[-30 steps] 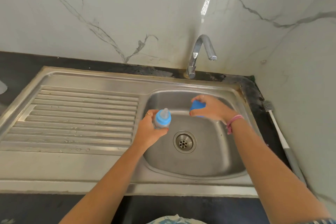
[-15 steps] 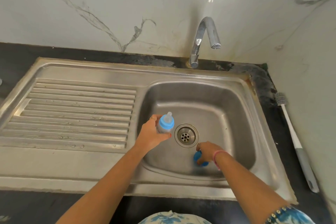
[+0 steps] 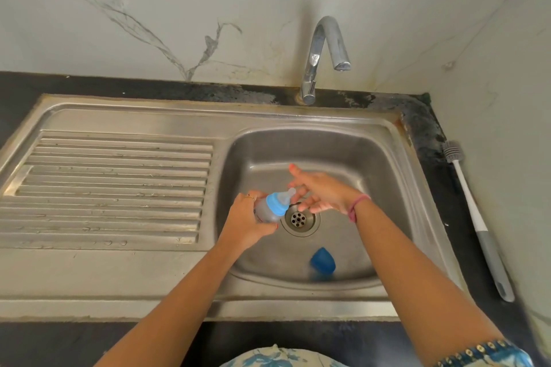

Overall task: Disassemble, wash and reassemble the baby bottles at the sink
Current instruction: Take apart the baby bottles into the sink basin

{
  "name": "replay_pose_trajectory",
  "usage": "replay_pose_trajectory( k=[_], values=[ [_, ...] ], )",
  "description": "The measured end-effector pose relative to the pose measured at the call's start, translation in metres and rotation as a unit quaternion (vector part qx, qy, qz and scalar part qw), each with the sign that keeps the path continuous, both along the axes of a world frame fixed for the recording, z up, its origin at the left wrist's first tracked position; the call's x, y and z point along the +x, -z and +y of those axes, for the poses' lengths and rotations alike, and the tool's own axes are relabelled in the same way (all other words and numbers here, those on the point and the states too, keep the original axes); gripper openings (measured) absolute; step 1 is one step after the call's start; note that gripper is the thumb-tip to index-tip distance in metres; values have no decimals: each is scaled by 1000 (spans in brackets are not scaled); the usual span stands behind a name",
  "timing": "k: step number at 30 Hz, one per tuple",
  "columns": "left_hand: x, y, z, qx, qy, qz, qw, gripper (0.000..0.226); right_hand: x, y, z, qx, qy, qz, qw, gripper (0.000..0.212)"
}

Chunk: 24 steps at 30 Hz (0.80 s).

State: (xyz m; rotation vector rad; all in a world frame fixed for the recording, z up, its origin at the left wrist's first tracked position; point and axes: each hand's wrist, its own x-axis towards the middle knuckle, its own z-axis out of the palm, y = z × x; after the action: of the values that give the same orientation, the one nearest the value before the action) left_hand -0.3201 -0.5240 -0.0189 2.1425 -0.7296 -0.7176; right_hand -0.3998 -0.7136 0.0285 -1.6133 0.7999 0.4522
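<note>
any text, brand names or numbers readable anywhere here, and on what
None can be read.
The clear baby bottle with the light blue collar, held by the left hand, shows faint dark marks low on its side: too small and blurred to read.
The dark blue cap in the steel sink basin, the chrome tap and the white and grey bottle brush show no lettering.
</note>
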Motion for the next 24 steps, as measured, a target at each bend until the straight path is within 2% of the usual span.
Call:
replay_pose_trajectory(
  k=[3,6,11,14,18,24],
  values=[
    [-1,-4,-2,10,24,-47,999,59,10,-30,8,-24,-95,12,995,77],
    [-2,-10,-6,22,42,-102,994,58,13,-33,13,-98,-181,42,978,70],
    [-6,-16,-9,13,59,-155,986,66,5,-22,16,-107,-156,43,981,56],
    [-4,-24,-9,27,65,-167,984,68,0,-21,15,-135,-150,3,979,61],
    [2,-38,-11,21,62,-149,987,61,-6,-26,15,-141,-143,-52,978,42],
    [17,-49,-7,26,92,-50,994,60,-16,-26,15,-114,-110,-77,984,35]
  ],
)
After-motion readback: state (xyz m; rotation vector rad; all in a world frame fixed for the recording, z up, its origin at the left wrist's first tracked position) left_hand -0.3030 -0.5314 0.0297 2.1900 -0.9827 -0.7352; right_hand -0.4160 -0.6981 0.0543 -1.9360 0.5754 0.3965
